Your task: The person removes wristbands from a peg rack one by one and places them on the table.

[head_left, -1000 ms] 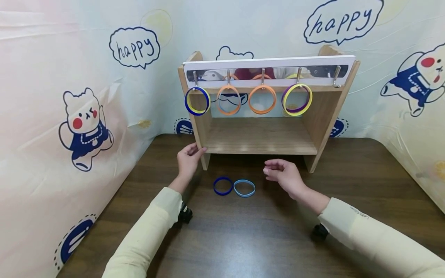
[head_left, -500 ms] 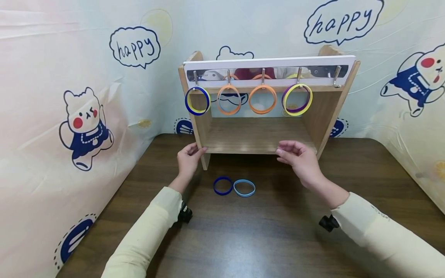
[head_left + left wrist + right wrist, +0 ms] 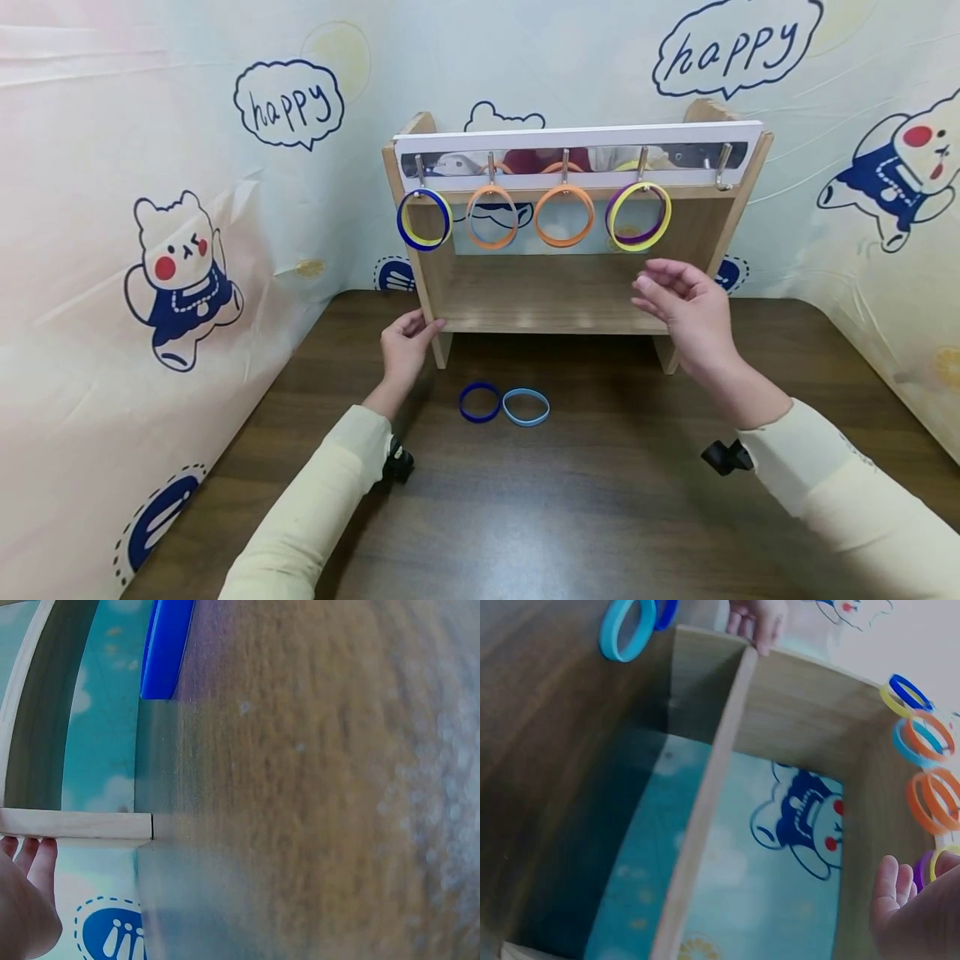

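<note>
Dark wood-grain tabletop [image 3: 480, 517], cartoon-printed cloth [image 3: 277, 208] behind; my left hand [image 3: 406, 348] pinches the wooden rack [image 3: 555, 293] at its left side; my right hand [image 3: 693, 312], fingers loosely bent and free, sits just below the hung yellow wristband [image 3: 634, 247] and purple wristband [image 3: 919, 874]; dark-blue wristband [image 3: 480, 419] and light-blue wristband [image 3: 527, 423] lie nearer, side by side

Dark wood-grain table [image 3: 585, 508], smooth, with a glossy glare at six o'clock. At twelve, matt pale-wood rack [image 3: 555, 296], mirror-shiny strip [image 3: 693, 156], polished metal hooks [image 3: 723, 162], smooth rubbery-looking bands [image 3: 564, 242]. At nine, creased, cloth-like backdrop [image 3: 67, 275].
</note>
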Tool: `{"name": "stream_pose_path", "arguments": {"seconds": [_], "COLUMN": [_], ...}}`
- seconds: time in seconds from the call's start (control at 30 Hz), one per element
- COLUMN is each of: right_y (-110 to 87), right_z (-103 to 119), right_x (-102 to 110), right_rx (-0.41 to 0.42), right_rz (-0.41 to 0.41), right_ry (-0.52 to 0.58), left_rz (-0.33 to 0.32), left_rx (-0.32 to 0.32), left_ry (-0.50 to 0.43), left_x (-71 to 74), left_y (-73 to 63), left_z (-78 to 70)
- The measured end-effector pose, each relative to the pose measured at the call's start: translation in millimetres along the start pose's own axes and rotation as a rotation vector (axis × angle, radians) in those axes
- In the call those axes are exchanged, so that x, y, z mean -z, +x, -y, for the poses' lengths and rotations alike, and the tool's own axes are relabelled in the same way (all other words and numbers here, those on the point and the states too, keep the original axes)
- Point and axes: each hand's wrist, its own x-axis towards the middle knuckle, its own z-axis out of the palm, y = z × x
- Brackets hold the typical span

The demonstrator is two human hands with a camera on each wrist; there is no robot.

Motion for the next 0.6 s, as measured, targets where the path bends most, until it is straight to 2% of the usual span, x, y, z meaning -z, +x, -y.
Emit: {"name": "stream_pose_path", "arguments": {"seconds": [0.17, 0.33, 0.47, 0.6], "right_y": [4.3, 9.8, 14.2, 18.1], "right_z": [11.3, 17.0, 19.1, 22.3], "right_x": [1.3, -0.6, -2.2, -3.6], "right_rx": [0.053, 0.092, 0.104, 0.091], "right_rz": [-0.037, -0.038, -0.042, -0.057], "right_ry": [0.023, 0.063, 0.109, 0.106], "left_rz": [-0.005, -0.009, -0.007, -0.004], "left_rx": [0.008, 0.016, 0.022, 0.021], "left_ry": [-0.005, 0.006, 0.014, 0.018], "left_x": [-0.7, -0.6, -0.6, -0.8], "left_y": [0.6, 0.3, -0.9, -1.6], "left_z": [-0.2, -1.4, -2.5, -3.3]}}
